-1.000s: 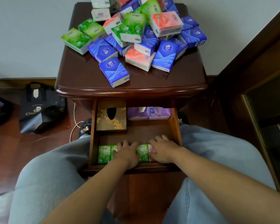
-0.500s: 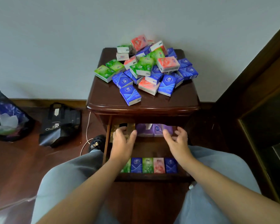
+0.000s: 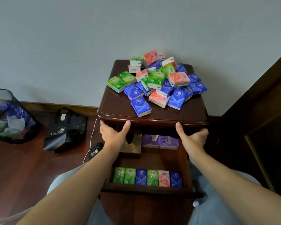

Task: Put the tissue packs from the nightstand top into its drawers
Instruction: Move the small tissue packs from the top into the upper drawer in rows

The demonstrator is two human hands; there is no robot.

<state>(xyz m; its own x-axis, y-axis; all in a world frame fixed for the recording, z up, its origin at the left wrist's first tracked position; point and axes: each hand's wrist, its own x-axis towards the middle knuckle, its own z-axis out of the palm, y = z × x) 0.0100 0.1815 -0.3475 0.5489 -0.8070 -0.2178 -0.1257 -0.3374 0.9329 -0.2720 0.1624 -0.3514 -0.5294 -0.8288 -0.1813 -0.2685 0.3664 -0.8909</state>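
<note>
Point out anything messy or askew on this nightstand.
The tissue packs on the nightstand top lie in a jumbled heap, tilted and overlapping, one blue pack apart near the front edge. The six packs in the open drawer stand in a neat row.

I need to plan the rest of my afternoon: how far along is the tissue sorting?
Six packs stand in a row in the open drawer. Left hand and right hand are empty, raised below the nightstand top. Most of the pile remains there.
</note>
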